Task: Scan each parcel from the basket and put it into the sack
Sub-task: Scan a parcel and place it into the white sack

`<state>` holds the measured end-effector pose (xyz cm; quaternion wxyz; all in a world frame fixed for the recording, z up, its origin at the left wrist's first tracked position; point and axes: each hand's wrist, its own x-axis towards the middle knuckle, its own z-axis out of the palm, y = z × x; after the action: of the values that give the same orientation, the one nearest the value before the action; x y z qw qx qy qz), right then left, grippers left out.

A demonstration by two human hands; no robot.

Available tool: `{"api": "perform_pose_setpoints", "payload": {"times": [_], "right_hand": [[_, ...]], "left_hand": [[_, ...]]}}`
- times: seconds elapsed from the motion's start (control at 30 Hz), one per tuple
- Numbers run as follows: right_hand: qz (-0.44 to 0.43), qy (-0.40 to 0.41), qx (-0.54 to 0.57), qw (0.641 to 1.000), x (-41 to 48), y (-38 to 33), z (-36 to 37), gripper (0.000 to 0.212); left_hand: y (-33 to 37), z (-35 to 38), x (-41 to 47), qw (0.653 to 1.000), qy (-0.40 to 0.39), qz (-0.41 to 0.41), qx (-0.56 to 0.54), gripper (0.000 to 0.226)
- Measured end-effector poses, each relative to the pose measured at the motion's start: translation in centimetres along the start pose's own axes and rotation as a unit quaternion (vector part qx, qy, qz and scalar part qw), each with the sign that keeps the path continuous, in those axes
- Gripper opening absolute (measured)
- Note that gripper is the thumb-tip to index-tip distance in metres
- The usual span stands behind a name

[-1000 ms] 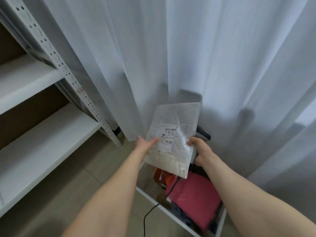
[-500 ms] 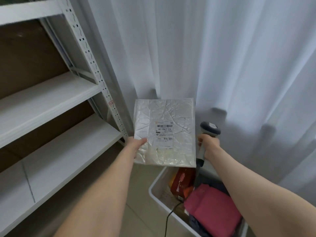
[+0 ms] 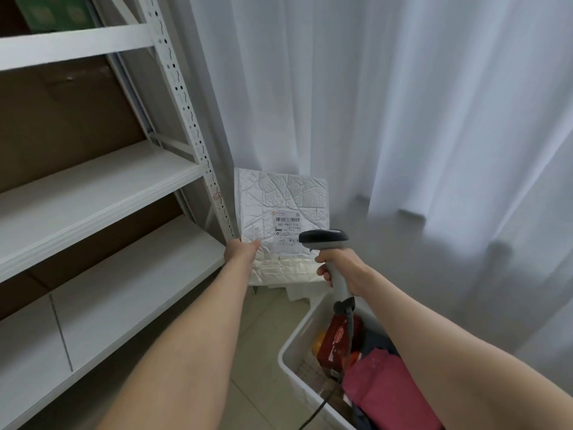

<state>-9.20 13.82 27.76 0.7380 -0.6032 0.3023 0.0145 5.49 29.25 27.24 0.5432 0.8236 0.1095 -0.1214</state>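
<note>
The parcel (image 3: 279,209) is a white padded envelope with a crinkled skin. It is held upright in the air in front of the curtain (image 3: 387,113), above the floor (image 3: 263,333) and up and to the left of the basket (image 3: 296,335). Its white label (image 3: 286,232) faces the camera. The label carries a barcode at the top and a bold line that reads roughly "5D7-P802 T70". The smaller print and the orange mark at its top left are too small to read.

The left hand (image 3: 242,250) pinches the parcel's lower left edge with the thumb flat on the front. The other fingers are hidden behind it. The right hand (image 3: 340,270) has its fingers curled tight round the pale grip of the scanner (image 3: 324,238). The scanner's dark head overlaps the label's lower right corner in this view, and I cannot tell whether they touch. Its black cable (image 3: 351,324) drops from the grip into the basket.

The white plastic basket sits on the floor at lower right. It holds a red box (image 3: 338,342) with white print too blurred to read and a soft pink bag (image 3: 384,392).

Some crumpled white material (image 3: 299,291) lies just below the parcel. I cannot tell what it is.

A white metal shelf rack (image 3: 93,193) stands at the left. Its perforated post (image 3: 183,97) bears a small red-and-white sticker (image 3: 218,196) that I cannot read. A green box (image 3: 52,12) sits on the top shelf.
</note>
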Motion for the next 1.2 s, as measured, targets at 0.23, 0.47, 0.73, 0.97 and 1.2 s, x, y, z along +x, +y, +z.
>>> {"api": "perform_pose_setpoints", "payload": {"times": [0.23,0.47,0.73,0.97,1.2], "right_hand": [[-0.005,0.001,0.012,1.000,-0.3,-0.9,1.6,0.005],[-0.001,0.001,0.013,1.000,-0.7,-1.4,2.3,0.006],[-0.003,-0.002,0.009,1.000,-1.7,-1.9,3.3,0.005],[-0.002,-0.003,0.000,1.000,-2.0,-1.8,4.0,0.009],[-0.009,-0.006,-0.019,1.000,-2.3,-1.9,4.3,0.010]], "left_hand": [[0.5,-1.7,1.0,1.000,0.012,-0.011,0.003,0.056],[0.5,-3.0,1.7,1.000,0.011,-0.016,0.003,0.054],[0.4,-3.8,2.1,1.000,0.008,-0.016,0.006,0.054],[0.2,-4.1,2.2,1.000,0.006,-0.014,0.009,0.053],[-0.1,-4.5,2.5,1.000,-0.001,-0.018,0.006,0.052]]}}
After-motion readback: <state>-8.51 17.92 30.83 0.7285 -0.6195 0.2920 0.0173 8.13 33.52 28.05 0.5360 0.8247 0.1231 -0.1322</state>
